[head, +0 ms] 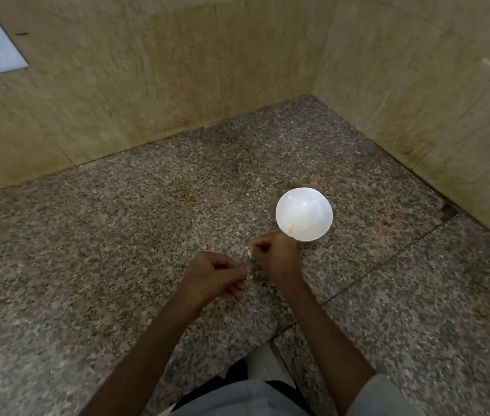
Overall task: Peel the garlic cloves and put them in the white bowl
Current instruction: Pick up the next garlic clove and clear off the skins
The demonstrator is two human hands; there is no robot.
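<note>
Right hand [273, 256] pinches garlic clove [250, 253] just beside white bowl [312, 202], likely for short drop. Left hand [216, 277] curled, pinching pale scrap [246, 276], probably skin. Bowl on surface [117, 235].

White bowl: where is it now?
In the head view, the white bowl stands on the granite counter, right of centre, just beyond the right hand.

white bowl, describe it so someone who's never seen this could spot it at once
Look at the speckled granite counter that runs into the corner of the beige walls. Just beyond the right hand, toward that corner, stands the white bowl. It is the only round, glossy white thing on the stone.
</note>
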